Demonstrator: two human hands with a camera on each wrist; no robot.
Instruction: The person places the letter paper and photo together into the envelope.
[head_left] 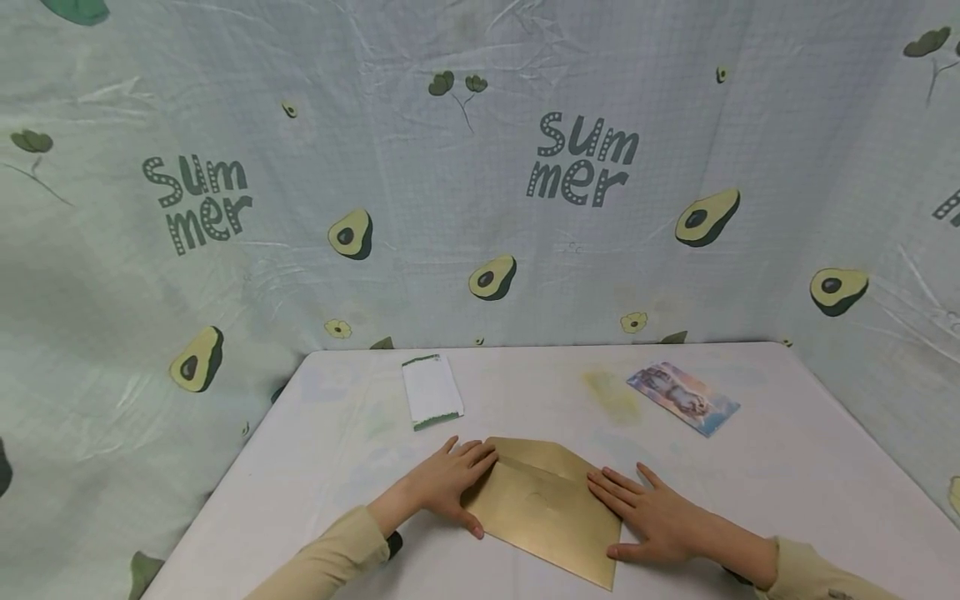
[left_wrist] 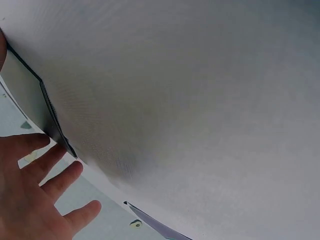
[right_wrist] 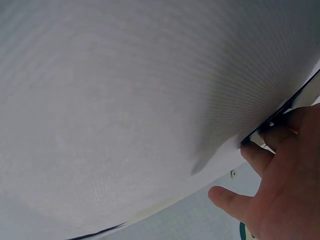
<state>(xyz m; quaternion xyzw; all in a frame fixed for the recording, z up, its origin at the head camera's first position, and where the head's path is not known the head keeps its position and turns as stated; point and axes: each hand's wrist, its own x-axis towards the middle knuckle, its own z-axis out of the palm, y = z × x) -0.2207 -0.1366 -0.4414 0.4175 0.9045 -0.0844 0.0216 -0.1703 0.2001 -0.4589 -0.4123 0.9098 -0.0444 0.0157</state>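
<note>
A gold envelope (head_left: pixel 543 521) lies on the white table in front of me, its pointed flap (head_left: pixel 543 454) on the far side and folded open. My left hand (head_left: pixel 448 482) rests on the envelope's left end, fingers extended over it and thumb by the near left corner. On the right end lie the fingers of my right hand (head_left: pixel 660 518), with its thumb at the near right edge. The left wrist view has the left hand (left_wrist: pixel 30 185) with spread fingers at the envelope's edge. In the right wrist view, the right hand's (right_wrist: pixel 285 185) fingertips are partly in shadow.
A white packet with green ends (head_left: pixel 433 392) lies at the back left of the table (head_left: pixel 517 392). At the back right is a colourful picture card (head_left: pixel 684 397). A curtain with avocado prints (head_left: pixel 450 183) hangs behind the table and along its sides.
</note>
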